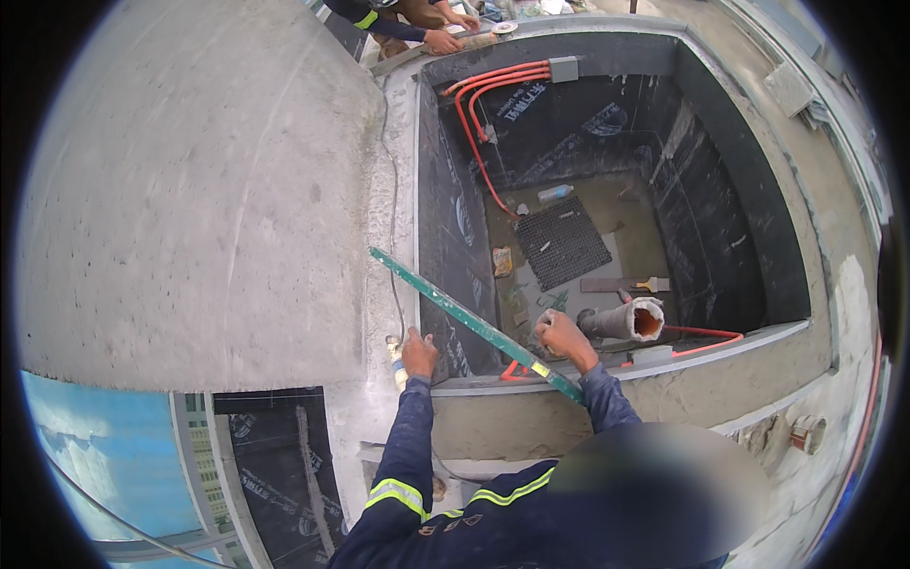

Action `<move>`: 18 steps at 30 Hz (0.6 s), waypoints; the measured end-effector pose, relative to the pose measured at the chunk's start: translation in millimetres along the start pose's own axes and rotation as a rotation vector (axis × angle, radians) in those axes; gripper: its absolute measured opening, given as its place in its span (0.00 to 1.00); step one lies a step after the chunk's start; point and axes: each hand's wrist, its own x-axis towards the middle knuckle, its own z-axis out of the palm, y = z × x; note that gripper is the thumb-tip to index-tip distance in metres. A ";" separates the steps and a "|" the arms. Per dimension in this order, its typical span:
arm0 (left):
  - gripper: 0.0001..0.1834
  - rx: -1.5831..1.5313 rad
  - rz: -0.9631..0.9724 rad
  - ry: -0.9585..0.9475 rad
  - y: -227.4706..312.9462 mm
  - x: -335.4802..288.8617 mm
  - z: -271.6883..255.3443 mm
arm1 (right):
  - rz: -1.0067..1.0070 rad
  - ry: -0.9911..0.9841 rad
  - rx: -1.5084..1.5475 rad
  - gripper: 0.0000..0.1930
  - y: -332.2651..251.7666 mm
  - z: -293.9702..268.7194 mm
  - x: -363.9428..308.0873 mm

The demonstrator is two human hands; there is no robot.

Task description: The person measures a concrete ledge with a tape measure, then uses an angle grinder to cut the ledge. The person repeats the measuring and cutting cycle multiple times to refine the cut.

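Note:
A long green bar (474, 322), like a spirit level or straightedge, lies slanting across the near left corner of the lined pit, its lower end under my right forearm. My right hand (566, 339) is closed above the near pit wall, fingers curled together; what they hold, if anything, is hidden. To its right juts a cement-crusted pipe (627, 321) with an orange-brown inside. On the left ledge my left hand (420, 355) has its fingers bent and partly hidden, beside a dusty whitish cylindrical tool or connector (396, 360) with a dark cable. Whether it grips that is unclear.
In the pit are a black mat (564, 244), a plastic bottle (555, 193), a brush (652, 284) and red conduit (474, 123). Beyond the far left corner, a co-worker's hands (443, 41) are at a disc grinder (502, 28). A concrete slab (190, 190) fills the left.

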 end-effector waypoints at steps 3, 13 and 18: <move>0.22 -0.009 0.020 0.014 -1.4 0.4 0.6 | -0.038 0.006 0.000 0.15 4.8 -1.8 2.2; 0.18 0.020 0.011 -0.006 4.9 2.3 2.2 | -0.043 0.044 0.084 0.12 2.1 -7.4 -2.9; 0.22 -0.016 0.014 -0.007 -13.9 0.9 -2.3 | -0.079 0.094 0.214 0.09 -14.9 -10.8 -16.6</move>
